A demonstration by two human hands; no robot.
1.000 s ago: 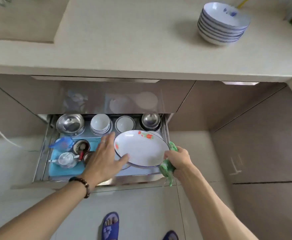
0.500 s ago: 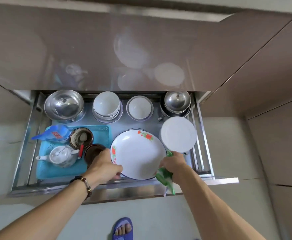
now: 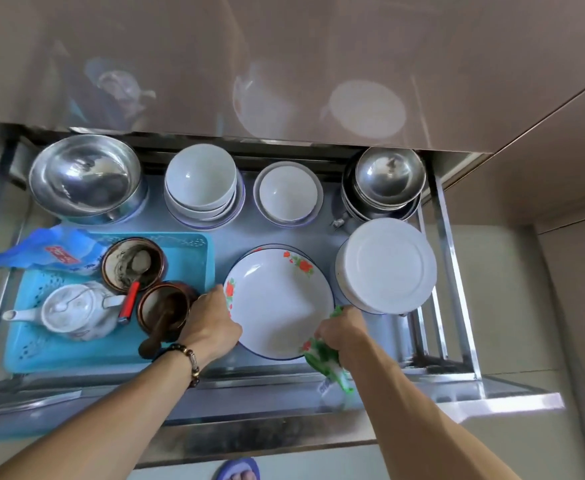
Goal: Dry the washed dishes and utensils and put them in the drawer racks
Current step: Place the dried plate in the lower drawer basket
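Note:
A white plate with red flowers and a blue rim (image 3: 279, 301) lies low in the open steel drawer rack (image 3: 457, 271), on top of another plate. My left hand (image 3: 211, 317) grips its left rim. My right hand (image 3: 341, 329) holds its right front rim together with a green and white cloth (image 3: 325, 362) that hangs down from the fingers.
Upturned white plates (image 3: 386, 265) stand right of it. Along the back sit a steel bowl (image 3: 85, 178), stacked white bowls (image 3: 201, 185), a small white bowl (image 3: 287, 194) and steel bowls (image 3: 386, 181). A blue tray (image 3: 180, 251) at left holds a teapot (image 3: 72, 311) and brown pots (image 3: 133, 263).
The view has dropped closer to the drawer. Both hands have lowered the flowered plate down into the rack, onto the plate beneath.

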